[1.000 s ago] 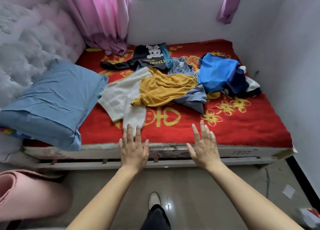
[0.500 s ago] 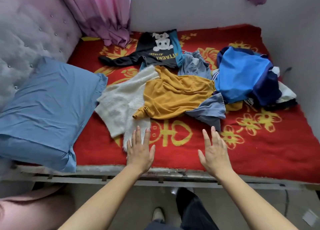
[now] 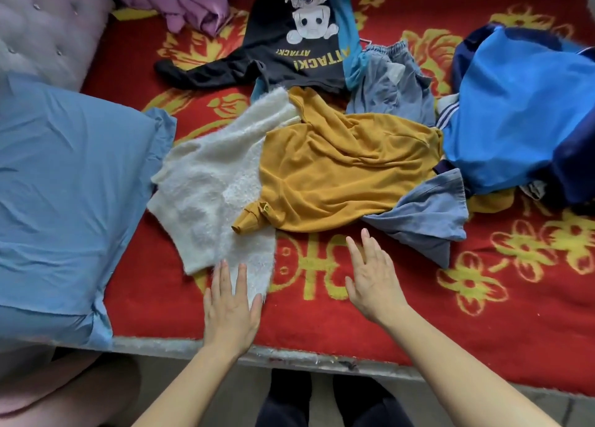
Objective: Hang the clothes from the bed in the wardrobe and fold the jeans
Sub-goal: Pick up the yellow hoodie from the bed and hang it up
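Observation:
A pile of clothes lies on the red bed cover [image 3: 322, 317]. A white fluffy sweater [image 3: 212, 188] is at the left, a mustard yellow top [image 3: 341, 172] overlaps it, and light blue jeans [image 3: 425, 214] run under the yellow top from back to front. A black sweatshirt with a skull print [image 3: 289, 53] lies behind, and a blue jacket [image 3: 515, 111] is at the right. My left hand [image 3: 230, 307] is flat with straight fingers, fingertips at the sweater's near hem. My right hand [image 3: 373, 278] is spread above the cover, just in front of the yellow top and jeans, holding nothing.
A large blue pillow [image 3: 64, 201] fills the left side of the bed against a tufted grey headboard [image 3: 42, 24]. Purple curtain fabric [image 3: 190, 1] bunches at the back. The bed's front edge [image 3: 289, 355] is under my wrists, with my legs on the floor below.
I have leaned closer over the bed, so the clothes fill more of the view. Both hands moved forward from the bed's edge toward the clothes, the left reaching the white sweater's hem.

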{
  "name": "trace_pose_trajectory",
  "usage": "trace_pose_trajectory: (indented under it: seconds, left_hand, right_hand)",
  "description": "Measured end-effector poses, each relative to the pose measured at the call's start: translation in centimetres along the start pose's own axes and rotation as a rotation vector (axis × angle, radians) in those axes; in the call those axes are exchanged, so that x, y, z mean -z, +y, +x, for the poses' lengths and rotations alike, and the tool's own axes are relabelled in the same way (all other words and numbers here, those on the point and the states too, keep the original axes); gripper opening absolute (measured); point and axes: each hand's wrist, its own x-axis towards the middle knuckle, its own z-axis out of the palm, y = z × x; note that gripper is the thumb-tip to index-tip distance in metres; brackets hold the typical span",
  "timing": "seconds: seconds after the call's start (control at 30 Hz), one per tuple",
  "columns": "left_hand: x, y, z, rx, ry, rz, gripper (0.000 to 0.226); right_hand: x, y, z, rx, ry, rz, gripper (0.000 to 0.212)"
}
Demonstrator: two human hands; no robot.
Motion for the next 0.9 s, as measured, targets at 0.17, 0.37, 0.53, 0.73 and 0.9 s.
trace_pose_trajectory:
  seconds: [0.17, 0.37, 0.53, 0.73, 0.9]
  left_hand:
    - [-6.2, -1.0, 10.9, -0.030, -0.058, -0.006, 0.081]
    - [-9.4, 0.2, 22.5, -0.170, 0.046, 0.012, 0.100]
    - [-9.8, -0.3, 24.3, -0.232, -0.017, 0.005, 0.049]
    - [-13.1, -2.7, 17.7, -0.035, -0.177, -0.227, 0.036]
    - [-16.9, -4.5, 9.2, 0.062, -0.502, -0.054, 0.020]
  right_hand:
    - [-5.3, -0.8, 7.8, -0.059, 0.013, -0.012, 0.082]
    - [-9.5, -0.8, 16.0, -0.186, 0.203, -0.203, 0.089]
    - [-9.8, 0.5, 18.5, -0.310, 0.366, 0.083, 0.031]
    - [-10.2, -0.6, 10.8, -0.226, 0.554, 0.171, 0.024]
    - [-11.4, -0.7, 2.1, -0.012, 0.050, 0.255, 0.030]
